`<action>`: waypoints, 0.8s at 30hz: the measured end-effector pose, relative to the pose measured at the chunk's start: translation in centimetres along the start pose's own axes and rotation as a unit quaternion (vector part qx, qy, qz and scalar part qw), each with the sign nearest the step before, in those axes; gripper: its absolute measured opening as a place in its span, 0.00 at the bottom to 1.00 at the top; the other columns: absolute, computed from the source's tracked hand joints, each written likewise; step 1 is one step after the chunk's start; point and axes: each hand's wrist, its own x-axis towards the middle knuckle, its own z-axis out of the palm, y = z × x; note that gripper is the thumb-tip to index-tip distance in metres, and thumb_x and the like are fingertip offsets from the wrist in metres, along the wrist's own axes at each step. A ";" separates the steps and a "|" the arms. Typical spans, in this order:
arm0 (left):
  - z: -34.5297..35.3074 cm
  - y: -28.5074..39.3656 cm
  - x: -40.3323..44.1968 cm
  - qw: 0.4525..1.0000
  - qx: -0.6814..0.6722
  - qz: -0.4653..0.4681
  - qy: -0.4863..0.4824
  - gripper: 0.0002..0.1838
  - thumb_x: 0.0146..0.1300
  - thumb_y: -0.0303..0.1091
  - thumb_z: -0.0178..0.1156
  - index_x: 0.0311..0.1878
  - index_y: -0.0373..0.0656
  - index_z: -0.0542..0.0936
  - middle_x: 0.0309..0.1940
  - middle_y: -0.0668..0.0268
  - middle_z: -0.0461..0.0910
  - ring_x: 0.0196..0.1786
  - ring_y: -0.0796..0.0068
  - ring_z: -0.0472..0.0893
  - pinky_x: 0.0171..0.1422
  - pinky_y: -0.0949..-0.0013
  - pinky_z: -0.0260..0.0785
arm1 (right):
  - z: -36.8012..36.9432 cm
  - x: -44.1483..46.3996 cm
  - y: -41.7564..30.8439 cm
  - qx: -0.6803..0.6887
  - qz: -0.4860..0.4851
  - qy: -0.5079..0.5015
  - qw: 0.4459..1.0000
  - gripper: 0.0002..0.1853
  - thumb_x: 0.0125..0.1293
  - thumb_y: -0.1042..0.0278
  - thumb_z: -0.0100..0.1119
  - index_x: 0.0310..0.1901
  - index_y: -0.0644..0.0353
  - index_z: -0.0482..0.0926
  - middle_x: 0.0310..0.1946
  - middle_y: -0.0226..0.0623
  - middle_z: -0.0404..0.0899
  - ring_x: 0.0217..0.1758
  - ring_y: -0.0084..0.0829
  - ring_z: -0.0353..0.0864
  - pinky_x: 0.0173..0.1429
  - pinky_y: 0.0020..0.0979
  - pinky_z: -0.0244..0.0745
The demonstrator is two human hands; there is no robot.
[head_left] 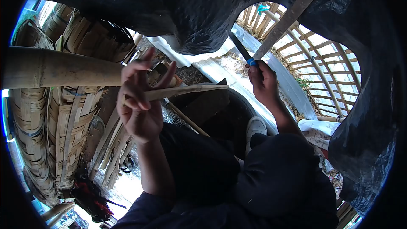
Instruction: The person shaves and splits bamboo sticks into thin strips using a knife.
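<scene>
My left hand (pixel 140 101) pinches one end of a split bamboo strip (pixel 186 90) between the thumb and fingers, with two other fingers raised. The strip points right, about level, across the space in front of my knees. Off to the right, my right hand (pixel 263 80) is wrapped round a knife, whose blue-marked handle (pixel 252 62) shows above the fist. The dark knife blade (pixel 239 46) points up and left, apart from the strip. Part of the handle is hidden inside my fingers.
A thick bamboo pole (pixel 63 68) runs in from the left, close to my left hand. Behind it stand woven bamboo baskets (pixel 32 131). Below is a dark round tub (pixel 243 101). Black plastic sheeting (pixel 140 8) hangs overhead, beside a slanting wooden slat (pixel 292 15) and a bamboo lattice (pixel 326 68).
</scene>
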 end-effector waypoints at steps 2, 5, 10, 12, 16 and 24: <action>0.3 -0.5 0.0 1.000 0.026 0.013 -0.006 0.15 0.68 0.40 0.55 0.26 0.47 0.68 0.56 0.53 0.67 0.74 0.46 0.55 0.63 0.20 0.58 | -1.0 0.2 -1.0 0.005 -0.007 0.001 1.000 0.09 0.72 0.68 0.49 0.41 0.64 0.76 0.21 0.31 0.72 0.25 0.18 0.71 0.32 0.25 0.67; 0.4 0.2 -1.1 1.000 0.017 -0.021 0.009 0.14 0.69 0.38 0.54 0.27 0.45 0.68 0.50 0.52 0.69 0.69 0.50 0.64 0.63 0.25 0.63 | -4.0 -0.2 -3.6 -0.014 -0.001 -0.013 1.000 0.10 0.72 0.67 0.50 0.41 0.65 0.76 0.22 0.31 0.73 0.25 0.16 0.70 0.33 0.24 0.66; 0.7 -0.9 -1.9 0.997 0.011 0.006 0.075 0.19 0.69 0.49 0.53 0.33 0.44 0.67 0.21 0.70 0.63 0.23 0.80 0.58 0.29 0.73 0.51 | -9.7 -0.1 -12.6 -0.043 0.008 -0.017 0.999 0.11 0.74 0.65 0.48 0.41 0.64 0.76 0.20 0.25 0.68 0.23 0.14 0.64 0.30 0.21 0.60; 0.4 -1.5 -1.5 0.996 0.006 0.031 0.087 0.20 0.70 0.50 0.52 0.32 0.42 0.66 0.21 0.70 0.63 0.23 0.80 0.58 0.29 0.73 0.50 | -12.1 -0.3 -19.2 -0.038 -0.006 -0.006 0.999 0.13 0.75 0.62 0.47 0.41 0.63 0.76 0.19 0.24 0.66 0.23 0.13 0.62 0.29 0.21 0.60; 0.0 -1.3 -2.5 0.996 -0.005 0.029 0.081 0.23 0.69 0.53 0.53 0.30 0.41 0.66 0.21 0.71 0.62 0.23 0.82 0.58 0.29 0.74 0.48 | -12.9 -3.1 -29.0 -0.102 -0.045 0.009 0.994 0.15 0.75 0.60 0.47 0.41 0.64 0.76 0.20 0.25 0.67 0.24 0.14 0.63 0.29 0.21 0.60; -0.1 0.5 -5.6 0.996 0.001 0.020 0.084 0.32 0.60 0.65 0.57 0.29 0.38 0.70 0.20 0.73 0.61 0.23 0.84 0.57 0.27 0.76 0.47 | -6.0 -7.9 -31.6 -0.052 0.049 0.055 0.996 0.14 0.75 0.62 0.44 0.40 0.64 0.73 0.22 0.33 0.74 0.24 0.22 0.75 0.32 0.28 0.69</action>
